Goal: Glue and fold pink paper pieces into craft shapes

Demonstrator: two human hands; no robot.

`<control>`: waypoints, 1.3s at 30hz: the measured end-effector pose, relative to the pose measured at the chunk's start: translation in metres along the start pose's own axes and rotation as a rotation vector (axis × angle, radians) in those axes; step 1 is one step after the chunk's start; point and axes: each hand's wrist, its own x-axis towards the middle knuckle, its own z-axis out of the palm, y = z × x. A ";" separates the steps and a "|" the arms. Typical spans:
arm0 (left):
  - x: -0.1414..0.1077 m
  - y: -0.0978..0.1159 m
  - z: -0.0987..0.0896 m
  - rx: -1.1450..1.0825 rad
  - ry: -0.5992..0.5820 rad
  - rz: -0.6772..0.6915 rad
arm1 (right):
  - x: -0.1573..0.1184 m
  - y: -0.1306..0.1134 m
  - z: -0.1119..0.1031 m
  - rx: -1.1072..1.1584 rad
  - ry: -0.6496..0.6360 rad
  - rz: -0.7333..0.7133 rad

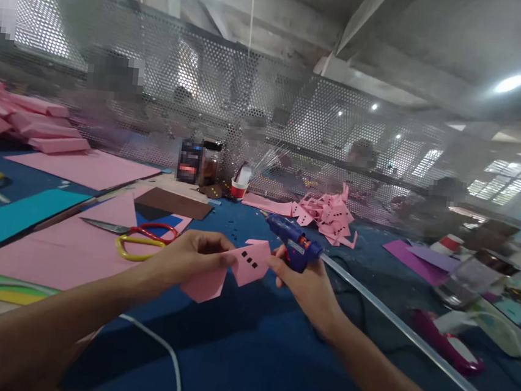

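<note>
My left hand (200,251) pinches a folded pink paper piece (253,271) that has a row of black squares on it. Its lower flap hangs down over the blue table. At the paper's right edge, my right hand (304,286) closes around a blue glue gun (297,242), its fingertips touching the paper. The gun's nozzle points up and left, away from the paper. A long clear glue stick (399,326) runs out of its back toward the lower right. Left of my left hand, scissors (141,236) with red and yellow handles lie on pink sheets.
Pink sheets (43,248) and a teal sheet (13,221) cover the left side. A heap of dotted pink cutouts (327,214) lies behind the glue gun. A magenta tool (449,346) and a clear container (474,277) are on the right. A perforated metal screen (270,98) stands behind.
</note>
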 end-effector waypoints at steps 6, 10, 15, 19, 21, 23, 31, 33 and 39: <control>0.008 0.005 0.014 0.004 -0.033 0.049 | 0.000 0.009 -0.016 -0.022 0.071 -0.061; 0.014 0.001 0.006 0.107 0.143 0.104 | 0.006 0.009 -0.024 -0.030 0.141 -0.070; 0.017 -0.004 -0.005 0.191 0.226 0.122 | 0.011 0.010 -0.030 -0.003 0.200 -0.076; 0.017 -0.010 -0.006 0.154 0.132 0.105 | 0.012 0.015 -0.030 0.032 0.181 -0.067; 0.018 -0.013 -0.006 0.152 0.110 0.097 | 0.012 0.018 -0.029 0.049 0.173 -0.072; 0.018 -0.017 -0.006 0.145 0.103 0.089 | 0.013 0.021 -0.028 0.057 0.177 -0.080; 0.019 -0.023 -0.006 0.034 0.140 0.062 | 0.012 0.023 -0.031 -0.070 0.228 -0.065; 0.020 -0.022 -0.007 0.023 0.162 0.068 | 0.008 0.022 -0.031 -0.136 0.265 -0.076; 0.022 -0.019 -0.012 0.020 0.191 0.106 | -0.015 0.012 -0.016 -0.196 0.011 -0.075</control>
